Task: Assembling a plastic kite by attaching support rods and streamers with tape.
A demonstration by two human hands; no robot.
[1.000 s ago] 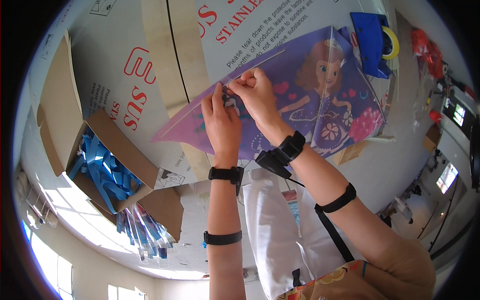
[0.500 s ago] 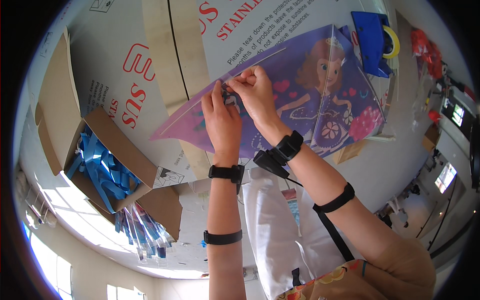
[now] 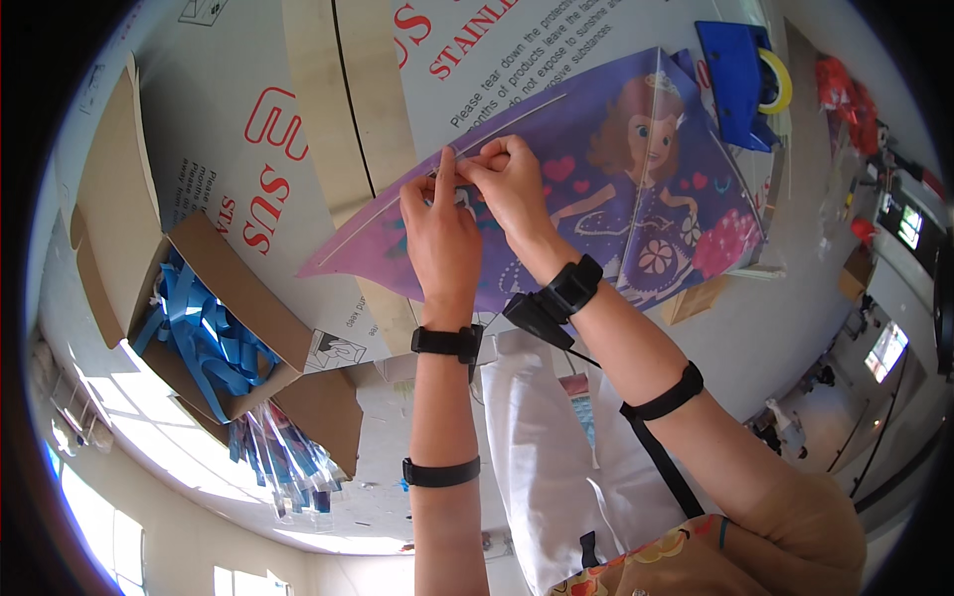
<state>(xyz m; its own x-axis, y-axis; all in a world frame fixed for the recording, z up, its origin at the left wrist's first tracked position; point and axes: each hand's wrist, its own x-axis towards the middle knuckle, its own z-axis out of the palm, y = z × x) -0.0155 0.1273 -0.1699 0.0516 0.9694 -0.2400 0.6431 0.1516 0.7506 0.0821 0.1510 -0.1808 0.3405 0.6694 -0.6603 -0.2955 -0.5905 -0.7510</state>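
A purple and pink kite (image 3: 586, 159), printed with a princess and hearts, lies across the table with thin pale rods along it. At the middle of its far long edge, my left hand (image 3: 439, 238) bends its fingers on the sheet and stretches its index finger up along the edge. Right beside that fingertip, my right hand (image 3: 509, 189) pinches thumb and index finger together. What sits between them is too small to make out. The fingers cover this stretch of the kite's edge.
A blue tape dispenser (image 3: 733, 89) with a yellow roll stands at the far right. On the left an opened cardboard box (image 3: 243, 288) holds blue ribbons (image 3: 204, 328). Clear packets (image 3: 288, 462) hang below it. Printed grey sheeting (image 3: 234, 109) covers the table.
My left index finger has straightened and moved right, up to my right fingertips. My right hand has shifted slightly, its fingers still pinched. The kite lies almost unchanged.
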